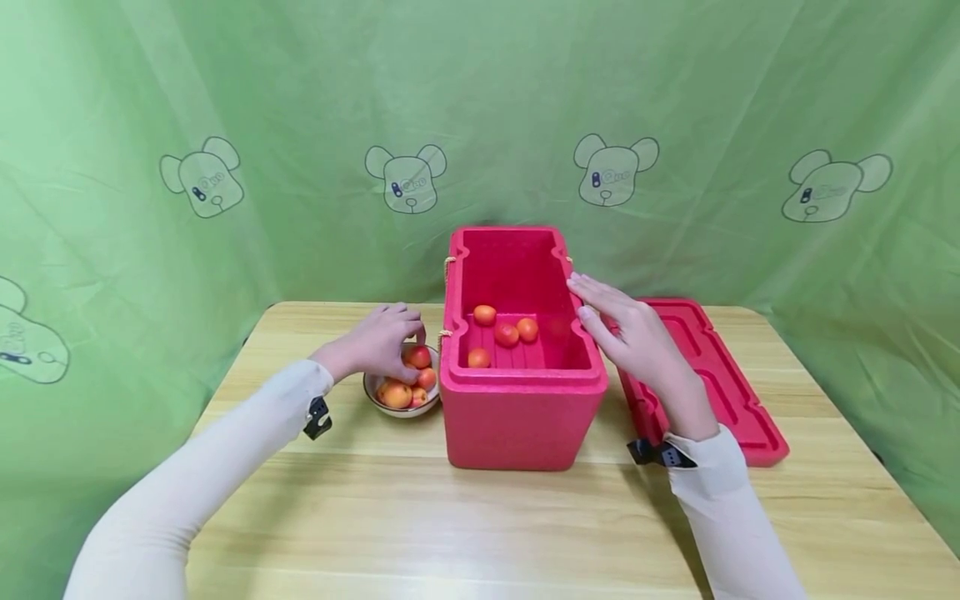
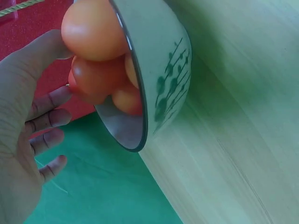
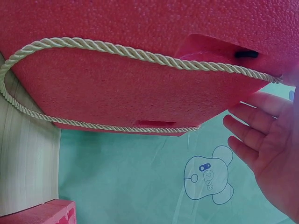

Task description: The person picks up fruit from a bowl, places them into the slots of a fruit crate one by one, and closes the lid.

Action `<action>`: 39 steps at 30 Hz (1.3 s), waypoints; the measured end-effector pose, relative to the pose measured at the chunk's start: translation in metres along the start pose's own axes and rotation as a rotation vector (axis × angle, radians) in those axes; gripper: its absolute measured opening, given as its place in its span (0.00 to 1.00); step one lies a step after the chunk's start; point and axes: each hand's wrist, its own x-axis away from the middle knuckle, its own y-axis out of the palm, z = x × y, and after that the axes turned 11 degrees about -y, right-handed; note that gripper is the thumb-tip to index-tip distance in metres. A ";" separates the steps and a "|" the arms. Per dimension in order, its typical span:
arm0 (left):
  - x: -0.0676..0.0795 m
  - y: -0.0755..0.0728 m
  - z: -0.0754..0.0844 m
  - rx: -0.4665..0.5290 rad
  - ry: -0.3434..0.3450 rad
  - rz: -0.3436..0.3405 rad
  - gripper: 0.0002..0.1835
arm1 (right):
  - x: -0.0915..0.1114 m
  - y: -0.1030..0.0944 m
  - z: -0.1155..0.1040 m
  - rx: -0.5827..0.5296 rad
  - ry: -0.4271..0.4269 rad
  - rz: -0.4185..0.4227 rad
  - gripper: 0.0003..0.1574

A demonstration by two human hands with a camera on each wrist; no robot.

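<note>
In the head view my left hand (image 1: 382, 342) reaches over a white bowl (image 1: 382, 408) of orange-red apricots (image 1: 395, 394). The left wrist view shows its thumb and index finger around a reddish apricot (image 2: 96, 77), the other fingers loosely bent; a firm hold is not visible. Green markings decorate the bowl's side. Right of the bowl stands a red foam box (image 1: 521, 425), uncovered, with several apricots (image 1: 507, 335) on its floor. My right hand (image 1: 630, 329) rests with extended fingers against the box's right rim, and nothing is in it.
A red lid (image 1: 712, 367) lies on the wooden table (image 1: 420, 517) to the right of the box. Twisted rope (image 3: 140, 53) loops along the box's side. Behind the table hangs a green cloth (image 1: 510, 100) printed with bear heads.
</note>
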 end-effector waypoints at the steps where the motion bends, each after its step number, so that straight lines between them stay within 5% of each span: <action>1: 0.000 0.000 -0.001 0.004 -0.003 -0.002 0.26 | 0.000 0.000 0.000 -0.001 -0.002 0.001 0.35; 15: -0.003 -0.009 -0.006 -0.039 -0.060 -0.037 0.22 | -0.002 0.002 -0.001 0.012 -0.022 0.009 0.34; 23: -0.003 0.002 -0.006 -0.120 -0.017 -0.043 0.21 | -0.002 0.001 -0.001 0.008 -0.009 -0.003 0.34; 32: -0.005 0.006 -0.006 -0.105 0.038 0.026 0.21 | -0.002 -0.001 -0.002 0.009 -0.005 -0.002 0.34; 39: -0.007 0.005 -0.003 -0.075 0.046 0.017 0.19 | 0.000 -0.001 -0.001 0.010 0.003 -0.010 0.34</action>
